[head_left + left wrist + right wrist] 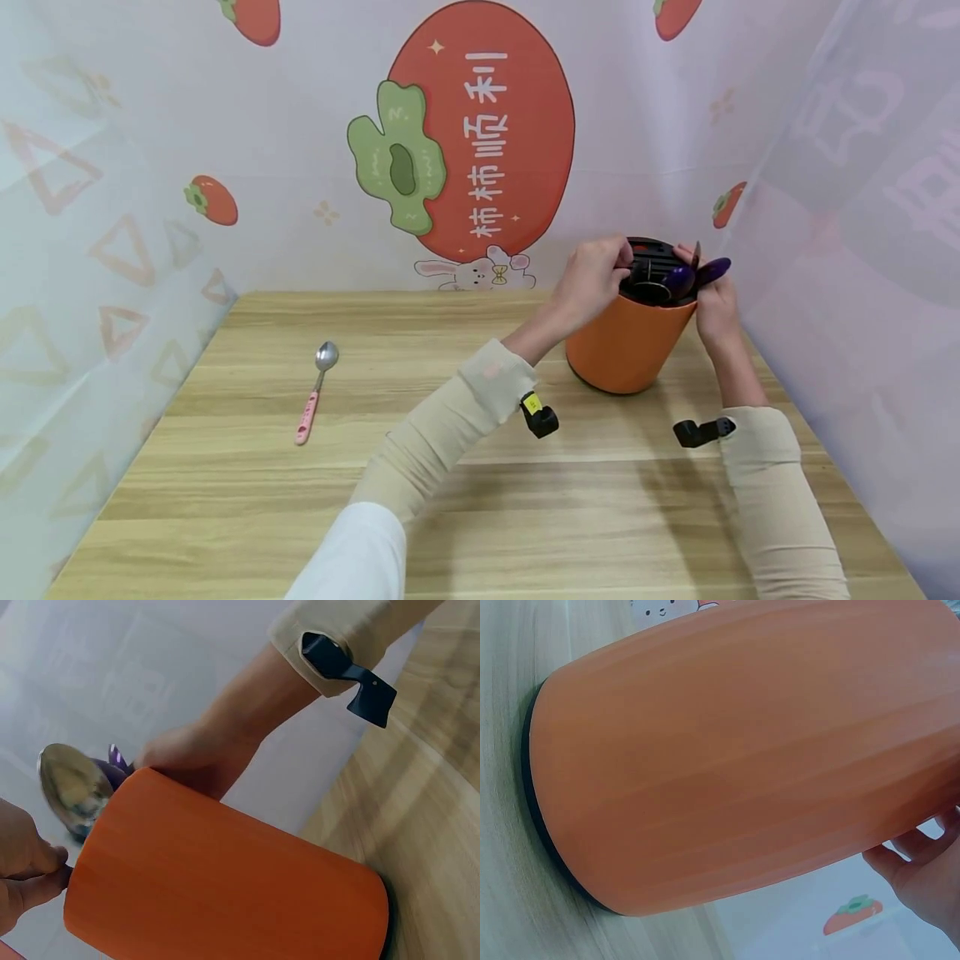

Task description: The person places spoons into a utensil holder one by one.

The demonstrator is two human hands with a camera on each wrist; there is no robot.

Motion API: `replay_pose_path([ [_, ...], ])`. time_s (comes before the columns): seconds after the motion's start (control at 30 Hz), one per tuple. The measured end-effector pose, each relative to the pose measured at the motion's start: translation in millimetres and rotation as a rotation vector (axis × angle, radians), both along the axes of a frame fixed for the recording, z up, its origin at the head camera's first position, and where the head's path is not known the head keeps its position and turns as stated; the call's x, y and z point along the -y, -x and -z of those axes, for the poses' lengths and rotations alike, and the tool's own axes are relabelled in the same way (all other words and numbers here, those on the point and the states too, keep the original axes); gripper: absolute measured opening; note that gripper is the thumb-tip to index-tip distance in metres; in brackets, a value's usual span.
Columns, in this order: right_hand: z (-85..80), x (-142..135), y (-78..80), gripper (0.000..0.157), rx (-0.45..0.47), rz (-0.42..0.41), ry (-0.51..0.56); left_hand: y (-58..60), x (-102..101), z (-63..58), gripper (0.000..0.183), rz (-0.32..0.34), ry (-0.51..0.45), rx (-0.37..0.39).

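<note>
An orange utensil holder [626,346] with a black slotted top [655,250] stands at the back right of the table. Dark purple spoon-like utensils [678,282] stick out of it; a shiny round metal utensil head [73,787] shows beyond its rim in the left wrist view. At the rim's left side, my left hand [595,279] pinches a thin dark piece, its kind mostly hidden by the fingers. My right hand [717,312] grips the holder's upper right side, and its fingers [889,864] lie against the orange wall in the right wrist view.
A spoon [308,415] with a pink handle and metal bowl lies on the left part of the wooden table [225,508]. Printed fabric walls [300,133] enclose the back and both sides, with the holder close to the back one.
</note>
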State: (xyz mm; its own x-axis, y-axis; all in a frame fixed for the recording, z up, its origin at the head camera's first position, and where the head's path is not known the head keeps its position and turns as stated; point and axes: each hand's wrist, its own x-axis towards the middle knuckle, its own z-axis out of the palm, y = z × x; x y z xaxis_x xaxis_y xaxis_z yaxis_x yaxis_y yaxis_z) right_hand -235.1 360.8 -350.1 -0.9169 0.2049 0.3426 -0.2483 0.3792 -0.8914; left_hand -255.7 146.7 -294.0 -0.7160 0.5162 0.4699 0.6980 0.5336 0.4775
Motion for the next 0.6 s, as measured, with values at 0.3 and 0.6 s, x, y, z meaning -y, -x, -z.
replay_pose_path([
  [0.3,-2.1,0,1.4,0.057,0.000,0.001,-0.030,-3.3,26,-0.8,0.010,-0.036,-0.028,-0.045],
  [0.6,0.4,4,1.0,0.053,-0.020,0.032,-0.030,-4.9,49,4.8,0.007,-0.063,-0.068,-0.044],
])
